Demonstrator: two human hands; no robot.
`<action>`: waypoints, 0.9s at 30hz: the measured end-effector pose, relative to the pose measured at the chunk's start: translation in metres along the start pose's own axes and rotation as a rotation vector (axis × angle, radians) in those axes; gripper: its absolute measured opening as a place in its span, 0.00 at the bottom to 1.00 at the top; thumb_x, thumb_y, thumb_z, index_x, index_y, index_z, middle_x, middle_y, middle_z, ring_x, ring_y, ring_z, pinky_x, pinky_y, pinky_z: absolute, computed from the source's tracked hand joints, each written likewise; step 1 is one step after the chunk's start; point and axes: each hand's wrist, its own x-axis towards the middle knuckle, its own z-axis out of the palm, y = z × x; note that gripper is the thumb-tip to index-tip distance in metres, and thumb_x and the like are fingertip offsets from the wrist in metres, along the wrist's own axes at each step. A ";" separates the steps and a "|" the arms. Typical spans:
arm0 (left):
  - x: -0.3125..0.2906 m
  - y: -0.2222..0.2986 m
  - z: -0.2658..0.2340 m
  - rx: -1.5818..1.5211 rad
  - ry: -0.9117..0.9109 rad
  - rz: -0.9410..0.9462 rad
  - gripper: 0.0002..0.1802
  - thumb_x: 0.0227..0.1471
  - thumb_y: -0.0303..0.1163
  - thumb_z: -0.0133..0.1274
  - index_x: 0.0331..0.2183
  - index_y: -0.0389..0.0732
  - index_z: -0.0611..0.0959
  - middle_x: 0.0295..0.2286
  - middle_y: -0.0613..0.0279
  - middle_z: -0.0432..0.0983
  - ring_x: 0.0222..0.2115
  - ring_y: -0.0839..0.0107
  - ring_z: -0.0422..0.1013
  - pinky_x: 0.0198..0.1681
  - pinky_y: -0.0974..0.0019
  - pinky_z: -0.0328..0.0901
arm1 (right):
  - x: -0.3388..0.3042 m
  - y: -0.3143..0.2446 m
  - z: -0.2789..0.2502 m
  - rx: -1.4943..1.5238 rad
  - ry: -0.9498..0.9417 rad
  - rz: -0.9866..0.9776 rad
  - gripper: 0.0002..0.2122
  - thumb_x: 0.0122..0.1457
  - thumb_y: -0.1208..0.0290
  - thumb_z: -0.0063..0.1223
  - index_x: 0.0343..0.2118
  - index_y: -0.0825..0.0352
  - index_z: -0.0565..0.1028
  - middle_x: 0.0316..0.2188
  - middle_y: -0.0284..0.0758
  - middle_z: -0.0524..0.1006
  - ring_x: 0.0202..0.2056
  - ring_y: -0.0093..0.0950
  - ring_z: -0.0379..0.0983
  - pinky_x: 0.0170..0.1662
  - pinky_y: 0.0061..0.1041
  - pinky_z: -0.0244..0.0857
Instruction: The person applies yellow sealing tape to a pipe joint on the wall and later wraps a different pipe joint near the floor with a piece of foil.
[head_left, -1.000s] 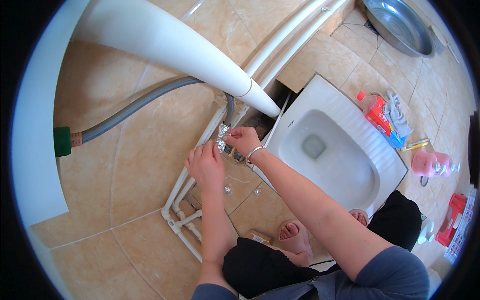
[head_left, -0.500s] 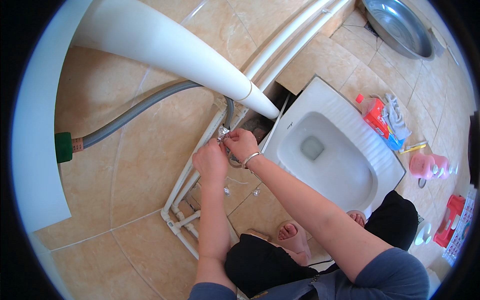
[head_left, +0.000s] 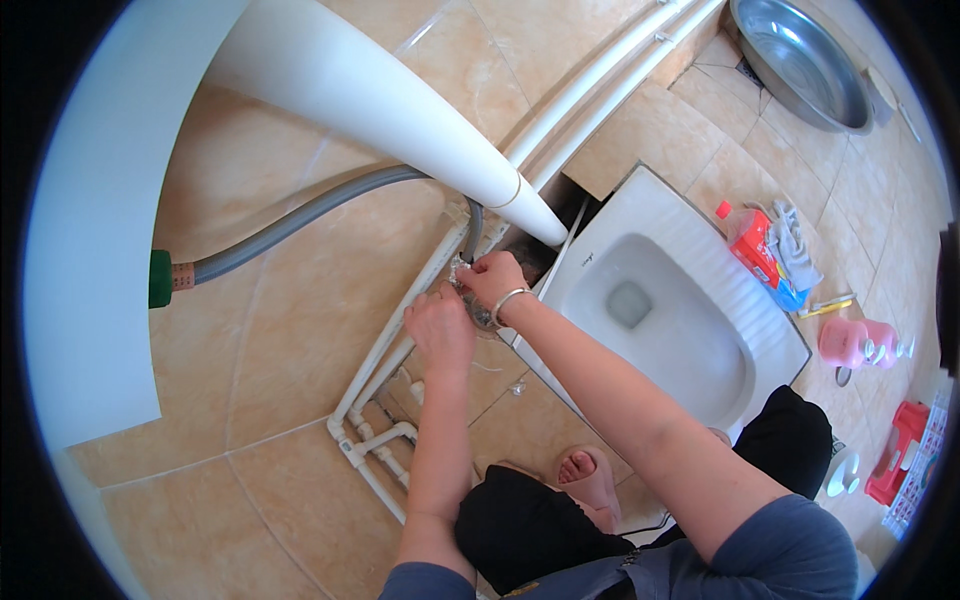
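Observation:
Crumpled silver foil (head_left: 460,268) wraps the lower end of a grey corrugated hose (head_left: 310,218), beside the foot of a thick white pipe (head_left: 455,160). My right hand (head_left: 494,282), a bracelet on its wrist, pinches the foil between thumb and fingers. Just below and left of it, my left hand (head_left: 440,326) has its fingers curled in close to the wrapped end. What those left fingertips grip is hidden behind the hand. The hose's other end meets a green fitting (head_left: 160,279) by a white surface at the left.
A white squat toilet (head_left: 590,290) lies right of my hands. Thin white pipes (head_left: 388,362) run along the wall under my left arm. Beyond the toilet are a red-labelled bottle (head_left: 752,250), pink bottles (head_left: 845,342), a red stool (head_left: 898,452) and a metal basin (head_left: 795,62).
The view has shifted slightly, so pipe, hose and hands sit further right in it. My left fingers are slightly lower against the foil, while my right hand keeps its pinch.

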 end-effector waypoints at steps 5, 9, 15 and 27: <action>0.002 -0.004 0.002 -0.022 0.042 -0.006 0.06 0.41 0.31 0.50 0.18 0.41 0.75 0.14 0.59 0.71 0.20 0.63 0.68 0.24 0.59 0.59 | 0.000 0.015 -0.003 0.400 -0.046 -0.113 0.12 0.45 0.71 0.55 0.28 0.77 0.73 0.24 0.39 0.76 0.25 0.24 0.72 0.30 0.22 0.65; 0.004 -0.004 -0.003 -0.048 -0.025 -0.054 0.06 0.41 0.31 0.50 0.19 0.40 0.75 0.15 0.59 0.71 0.20 0.62 0.68 0.24 0.58 0.59 | 0.004 0.017 -0.006 0.392 -0.128 -0.127 0.10 0.45 0.74 0.53 0.28 0.78 0.73 0.23 0.40 0.76 0.26 0.25 0.73 0.30 0.21 0.65; 0.008 -0.002 0.001 -0.026 -0.042 -0.032 0.08 0.42 0.33 0.50 0.19 0.40 0.75 0.15 0.57 0.72 0.19 0.61 0.69 0.23 0.58 0.61 | 0.028 0.037 0.001 0.225 -0.055 -0.233 0.10 0.44 0.71 0.53 0.26 0.73 0.74 0.22 0.41 0.75 0.27 0.28 0.73 0.31 0.24 0.65; 0.006 -0.002 0.005 0.003 -0.035 0.007 0.02 0.37 0.28 0.49 0.19 0.40 0.75 0.16 0.59 0.72 0.21 0.64 0.68 0.26 0.61 0.57 | 0.000 0.002 0.007 -0.068 0.113 -0.010 0.11 0.45 0.64 0.50 0.27 0.67 0.75 0.27 0.46 0.74 0.32 0.41 0.71 0.36 0.33 0.64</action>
